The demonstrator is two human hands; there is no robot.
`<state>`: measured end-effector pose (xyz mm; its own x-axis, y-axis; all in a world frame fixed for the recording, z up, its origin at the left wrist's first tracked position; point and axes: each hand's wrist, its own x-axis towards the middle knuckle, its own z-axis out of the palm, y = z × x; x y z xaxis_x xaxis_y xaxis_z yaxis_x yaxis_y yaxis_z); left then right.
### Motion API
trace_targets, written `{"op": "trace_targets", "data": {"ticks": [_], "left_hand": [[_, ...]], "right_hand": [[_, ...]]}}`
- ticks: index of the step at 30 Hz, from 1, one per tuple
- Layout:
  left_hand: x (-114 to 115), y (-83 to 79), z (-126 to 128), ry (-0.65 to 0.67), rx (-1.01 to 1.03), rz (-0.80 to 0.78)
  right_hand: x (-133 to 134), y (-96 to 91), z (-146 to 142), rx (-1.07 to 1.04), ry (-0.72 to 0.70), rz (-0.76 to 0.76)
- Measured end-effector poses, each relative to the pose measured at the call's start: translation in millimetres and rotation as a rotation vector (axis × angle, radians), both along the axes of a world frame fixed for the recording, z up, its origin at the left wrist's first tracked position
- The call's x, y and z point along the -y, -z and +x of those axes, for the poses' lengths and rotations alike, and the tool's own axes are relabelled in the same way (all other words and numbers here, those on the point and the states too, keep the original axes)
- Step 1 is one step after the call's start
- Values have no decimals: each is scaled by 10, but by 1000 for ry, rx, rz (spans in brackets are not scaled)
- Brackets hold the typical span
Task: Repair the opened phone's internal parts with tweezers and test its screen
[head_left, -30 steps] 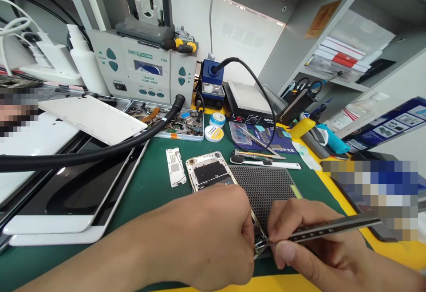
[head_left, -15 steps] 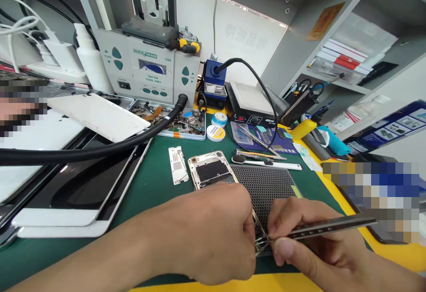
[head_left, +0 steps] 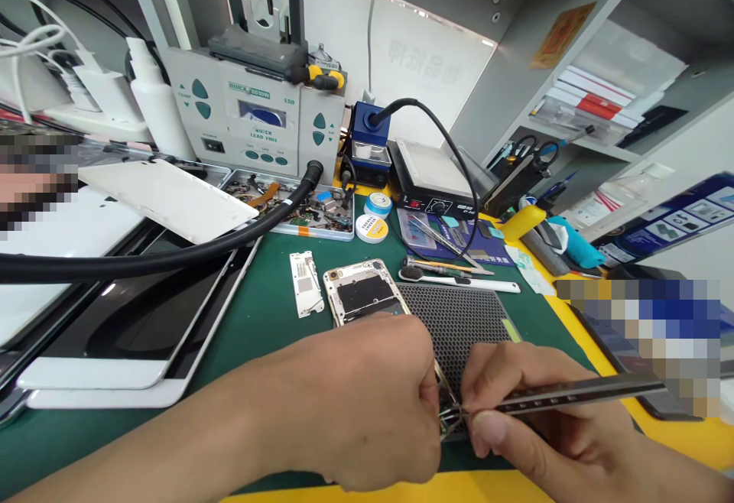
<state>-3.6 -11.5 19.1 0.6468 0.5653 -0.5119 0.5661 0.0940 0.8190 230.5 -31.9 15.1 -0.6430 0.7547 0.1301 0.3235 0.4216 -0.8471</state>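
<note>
Head view: open phone [head_left: 367, 289] is in front of me, mid-scene, its far end visible. Near end is mostly under my left hand [head_left: 375, 404], so the work spot is badly blocked. Left is curled tight, knuckles up; fingertips hidden, can't tell what it grips or whether it grips at all. Right hand [head_left: 539, 419] pinches a slotted metal tool [head_left: 567, 394] between thumb and fingers. Its working end sits by my left fist among small shiny bits, too small to identify; its right end runs into a pixelated patch [head_left: 659, 342].

Perforated mat [head_left: 464, 316] is just right of the phone, near part behind my hands. White phone part [head_left: 306, 283] lies just left of the phone, on the green mat [head_left: 258, 319]. Brush [head_left: 487, 286] lies past the perforated mat's far edge.

Far left, black hose [head_left: 172, 266] cuts across the parts tray [head_left: 341, 232] and the white panel [head_left: 166, 197], hiding some of both. Dark-screened panels [head_left: 154, 304] lie nearer, left of the green strip; another pixelated patch at the left edge. Two round tins [head_left: 371, 229] right of the tray. Yellow tabletop [head_left: 487, 485] shows along the near edge.
</note>
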Motion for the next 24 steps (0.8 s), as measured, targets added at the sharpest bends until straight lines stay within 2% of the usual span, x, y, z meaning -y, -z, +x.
{"op": "trace_targets", "data": {"ticks": [4, 8, 15, 22, 24], "left_hand": [[-7, 25, -7, -10, -9, -22], [-3, 56, -15, -4, 5, -53], [27, 87, -14, -9, 8, -81], [0, 62, -33, 5, 4, -107], [6, 42, -33, 8, -5, -112]], "right_hand": [[-66, -59, 14, 42, -106, 41], [-92, -74, 13, 71, -100, 37], [49, 45, -19, -36, 93, -19], [2, -11, 6, 35, 7, 14], [-32, -45, 17, 82, -55, 43]]}}
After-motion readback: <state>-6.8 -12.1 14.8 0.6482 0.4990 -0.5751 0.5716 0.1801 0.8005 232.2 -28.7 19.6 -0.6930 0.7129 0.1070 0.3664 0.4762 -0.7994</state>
